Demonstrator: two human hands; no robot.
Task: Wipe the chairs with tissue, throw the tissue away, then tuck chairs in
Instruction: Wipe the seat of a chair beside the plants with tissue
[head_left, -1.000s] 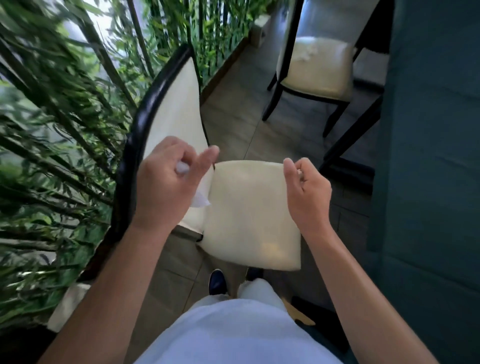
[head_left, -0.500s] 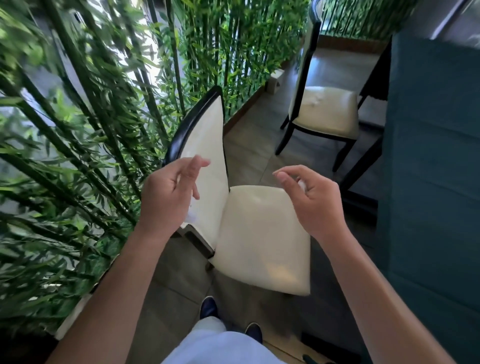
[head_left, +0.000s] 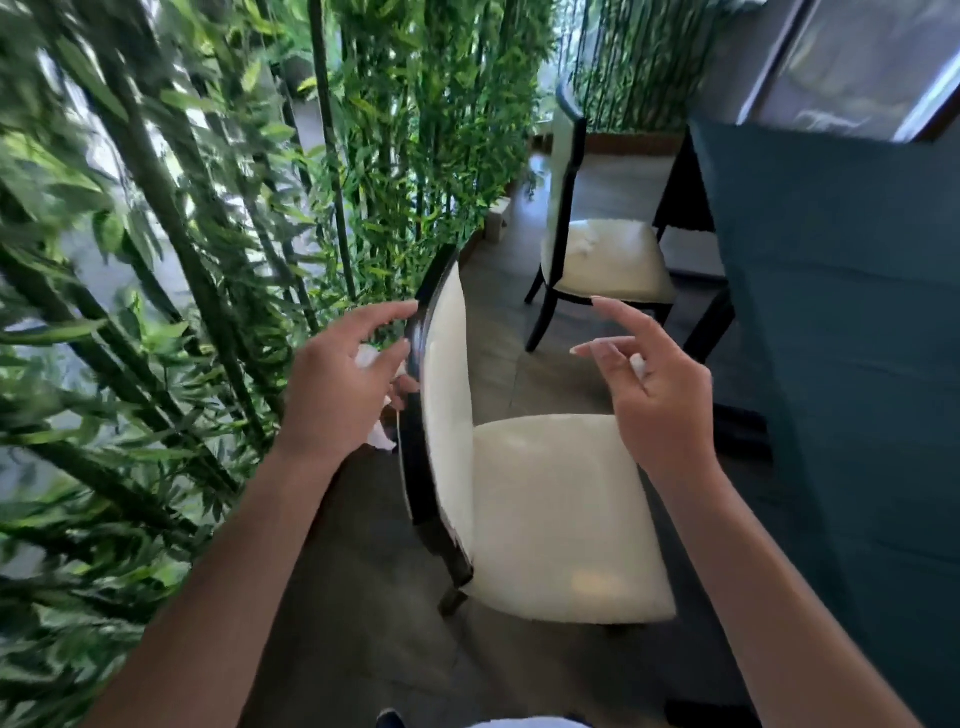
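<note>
The near chair (head_left: 561, 519) has a cream seat and a black-framed back, and it stands side-on just below my hands. My left hand (head_left: 343, 384) is at the back's black edge, its lower fingers curled round a crumpled white tissue (head_left: 368, 358) while the index finger and thumb reach toward the frame. Above the seat, my right hand (head_left: 654, 389) hovers with its index and middle fingers stretched out. A small white tissue scrap (head_left: 638, 365) shows between its curled fingers. On the seat of a second cream chair (head_left: 618, 270) farther back lies a crumpled white wad (head_left: 586, 244).
A table under a dark teal cloth (head_left: 841, 338) fills the right side, its dark legs close to both chairs. Dense bamboo plants (head_left: 182, 260) line the left. Grey floor tiles (head_left: 363, 597) run between plants and table.
The view has tilted up and come closer to the near chair. My hands moved apart; the left went to the chair back's edge, and the right hand's fingers opened out.
</note>
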